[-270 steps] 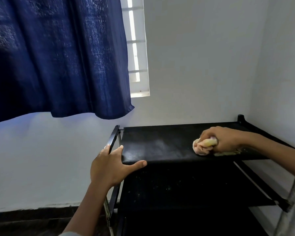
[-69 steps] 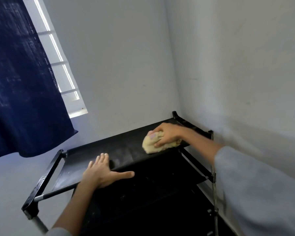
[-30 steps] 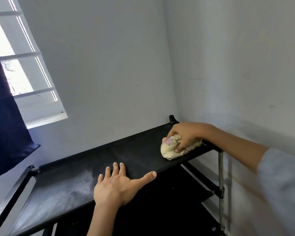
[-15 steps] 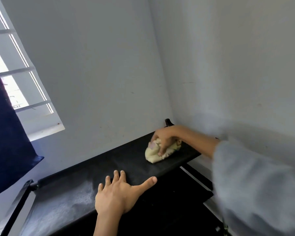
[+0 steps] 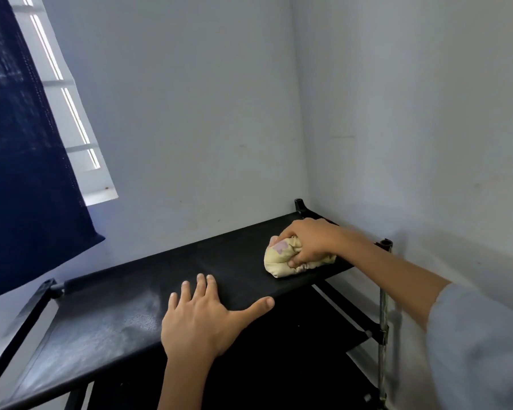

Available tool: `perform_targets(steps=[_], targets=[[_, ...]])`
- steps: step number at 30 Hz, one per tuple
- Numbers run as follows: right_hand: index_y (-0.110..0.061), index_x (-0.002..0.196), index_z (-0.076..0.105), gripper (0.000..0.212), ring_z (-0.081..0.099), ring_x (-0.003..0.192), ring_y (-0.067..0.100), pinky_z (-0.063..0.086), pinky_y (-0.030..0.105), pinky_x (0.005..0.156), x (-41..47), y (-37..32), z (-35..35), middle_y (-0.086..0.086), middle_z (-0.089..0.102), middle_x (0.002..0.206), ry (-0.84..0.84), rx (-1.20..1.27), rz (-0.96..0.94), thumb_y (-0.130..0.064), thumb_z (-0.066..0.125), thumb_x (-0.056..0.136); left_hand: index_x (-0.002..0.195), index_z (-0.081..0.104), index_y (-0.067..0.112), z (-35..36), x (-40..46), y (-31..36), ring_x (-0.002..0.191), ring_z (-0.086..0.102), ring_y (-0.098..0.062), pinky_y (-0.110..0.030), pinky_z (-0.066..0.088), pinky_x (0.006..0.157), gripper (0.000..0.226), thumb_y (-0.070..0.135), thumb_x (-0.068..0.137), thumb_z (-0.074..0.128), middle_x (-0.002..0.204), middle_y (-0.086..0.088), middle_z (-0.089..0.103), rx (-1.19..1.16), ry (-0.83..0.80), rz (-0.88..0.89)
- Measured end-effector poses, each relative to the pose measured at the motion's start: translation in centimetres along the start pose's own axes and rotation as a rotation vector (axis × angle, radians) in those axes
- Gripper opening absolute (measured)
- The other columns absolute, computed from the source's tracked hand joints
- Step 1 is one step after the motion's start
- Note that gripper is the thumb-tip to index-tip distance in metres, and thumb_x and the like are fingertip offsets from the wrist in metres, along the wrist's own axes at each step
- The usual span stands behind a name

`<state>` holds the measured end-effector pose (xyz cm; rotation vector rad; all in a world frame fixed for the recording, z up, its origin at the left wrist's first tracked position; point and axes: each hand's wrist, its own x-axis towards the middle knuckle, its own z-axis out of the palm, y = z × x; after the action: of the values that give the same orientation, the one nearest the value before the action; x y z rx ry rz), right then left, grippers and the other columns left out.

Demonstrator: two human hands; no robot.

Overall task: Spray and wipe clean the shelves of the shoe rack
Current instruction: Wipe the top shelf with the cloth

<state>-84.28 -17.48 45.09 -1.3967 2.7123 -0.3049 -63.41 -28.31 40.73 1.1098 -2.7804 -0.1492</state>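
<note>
Pale, matte walls meeting in a corner, faintly scuffed; at upper left a barred window, half covered by a dark blue woven curtain whose top and left side are cut off by the frame. Pushed into the corner, a shoe rack of black tubes and plastic joints, with one dull metal post at the right front. Top shelf a taut black sheet, slightly pebbled, greyish with dust or a dried film toward its left end, darker toward the right. Lying flat on its front edge, the left hand, fingers straight and spread, thumb out along the edge, gripping nothing. Near the right end of the same shelf, the right hand with fingers curled tightly over a bunched pale yellow cloth, soft and creased, a faint pinkish patch on its left side, pressed against the black sheet. Light grey sleeve blurred at the right edge. Lower shelf mostly in shadow, surface hard to make out; bottom of the rack cut off.
</note>
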Motion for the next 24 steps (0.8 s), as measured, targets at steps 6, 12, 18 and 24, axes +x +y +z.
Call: perform_targets(steps=[6,12,18,24], targets=[[-0.049,0.125,0.055,0.056,0.058,0.107,0.024,0.04,0.028,0.073,4.6,0.3,1.4,-0.004,0.06,0.118,0.141,0.003,-0.013,-0.032,0.076,0.077,0.151,0.007,0.026,0.2,-0.1,0.2,0.146,0.001,-0.013,-0.036,0.005,0.119,0.139,0.103,0.036,0.002,0.158,0.013,0.004,-0.031,0.029,-0.022],[-0.035,0.129,0.055,0.044,0.052,0.11,0.032,0.041,0.032,0.073,8.4,1.0,1.6,0.002,0.047,0.126,0.332,-0.02,0.106,-0.026,0.065,0.087,0.15,0.002,0.031,-0.3,0.2,0.3,0.146,-0.002,-0.009,-0.035,0.004,0.118,0.138,0.103,0.033,0.01,0.157,0.018,-0.002,-0.062,-0.063,-0.061],[-0.019,0.117,0.063,0.026,0.06,0.103,0.022,0.041,0.027,0.071,8.2,0.4,0.2,0.003,0.063,0.115,0.226,-0.001,0.337,-0.025,0.055,0.092,0.15,0.003,0.031,-0.7,-0.2,0.8,0.146,0.001,-0.014,-0.039,0.01,0.117,0.142,0.104,0.029,0.008,0.157,0.019,-0.001,-0.057,-0.095,-0.121],[-0.013,0.141,0.042,0.053,0.056,0.113,0.026,0.047,0.033,0.09,1.9,1.7,-3.1,0.008,0.053,0.131,-0.349,-0.367,0.372,-0.038,0.054,0.096,0.15,0.009,0.03,-0.5,-0.5,0.9,0.147,0.005,-0.016,-0.041,0.011,0.116,0.141,0.104,0.031,0.006,0.157,0.017,0.005,-0.066,-0.097,-0.141]])
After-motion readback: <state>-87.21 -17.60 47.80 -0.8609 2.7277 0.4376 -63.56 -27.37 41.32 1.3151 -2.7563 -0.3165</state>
